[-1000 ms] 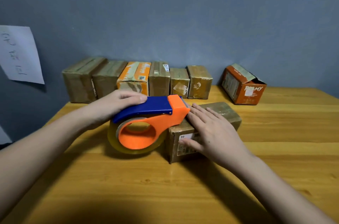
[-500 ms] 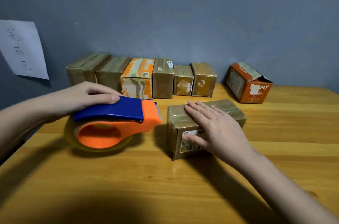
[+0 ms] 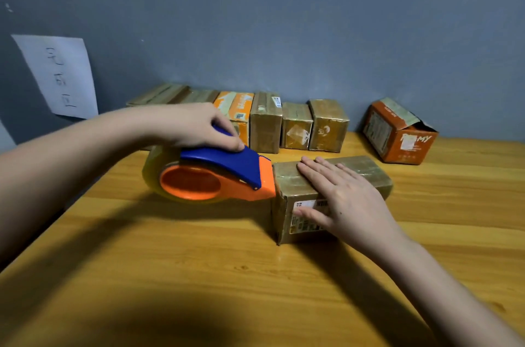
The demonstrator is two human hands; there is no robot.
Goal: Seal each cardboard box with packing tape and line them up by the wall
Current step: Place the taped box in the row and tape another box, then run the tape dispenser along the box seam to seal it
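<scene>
A long brown cardboard box (image 3: pixel 366 173) lies in the middle of the wooden table (image 3: pixel 199 275). My right hand (image 3: pixel 341 199) lies flat on its top, fingers straight, thumb down its near end. My left hand (image 3: pixel 196 126) grips the blue handle of an orange tape dispenser (image 3: pixel 210 176) with a clear tape roll. The dispenser's nose touches the box's left end. Several taped boxes (image 3: pixel 265 123) stand in a row against the grey wall.
An orange box (image 3: pixel 397 133) with a raised flap sits apart at the back right. A white paper sheet (image 3: pixel 59 77) with handwriting hangs on the wall at left. Bare tabletop stretches in front of the box.
My left hand swung the dispenser out to the left, then brought it back right until its nose met the box's left end. My right hand stayed on the box.
</scene>
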